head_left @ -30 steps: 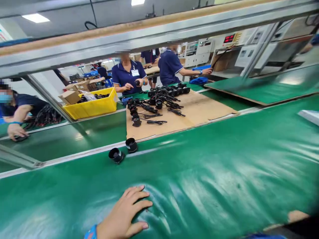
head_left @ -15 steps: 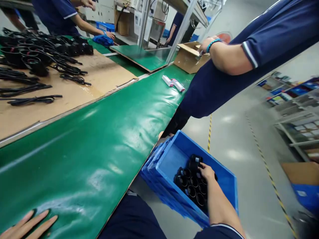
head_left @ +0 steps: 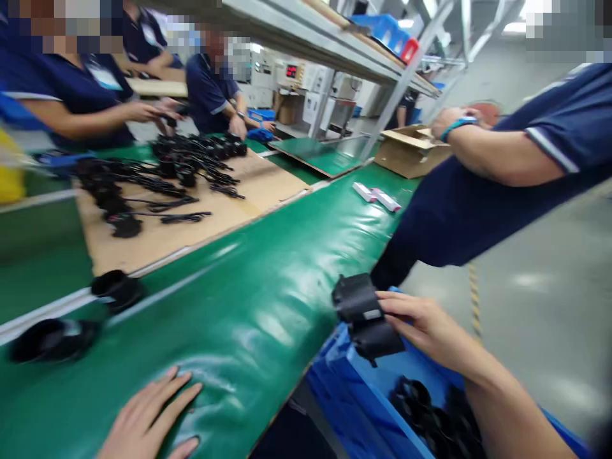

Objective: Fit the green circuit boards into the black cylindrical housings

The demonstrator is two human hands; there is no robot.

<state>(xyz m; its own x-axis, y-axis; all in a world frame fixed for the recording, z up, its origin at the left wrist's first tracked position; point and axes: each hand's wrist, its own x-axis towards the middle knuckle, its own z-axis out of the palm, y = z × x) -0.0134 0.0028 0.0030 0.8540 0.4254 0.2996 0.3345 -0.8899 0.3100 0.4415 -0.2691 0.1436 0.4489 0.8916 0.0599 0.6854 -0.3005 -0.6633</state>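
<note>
My right hand (head_left: 425, 325) grips a pair of black cylindrical housings, one (head_left: 357, 298) with a small pale label and the other (head_left: 377, 338) just below it. They hang in the air over the edge of the blue crate (head_left: 351, 392). More black housings (head_left: 421, 408) lie inside that crate, partly behind my forearm. My left hand (head_left: 153, 414) rests on the green tabletop (head_left: 248, 306) with its fingers spread, holding nothing. Beyond it to the left stand two blurred black round housings, the nearer one (head_left: 52, 341) and the farther one (head_left: 117, 290).
Black corded units (head_left: 186, 172) crowd a brown board (head_left: 138, 252) across the table. Two small white boxes (head_left: 377, 196) lie farther along, before an open carton (head_left: 406, 153). A person (head_left: 459, 217) stands close on the right; several others work across the table.
My right hand has come up out of the crate with the two black housings. The view has swung left, bringing two housings on the table's left into sight. My left hand stays flat.
</note>
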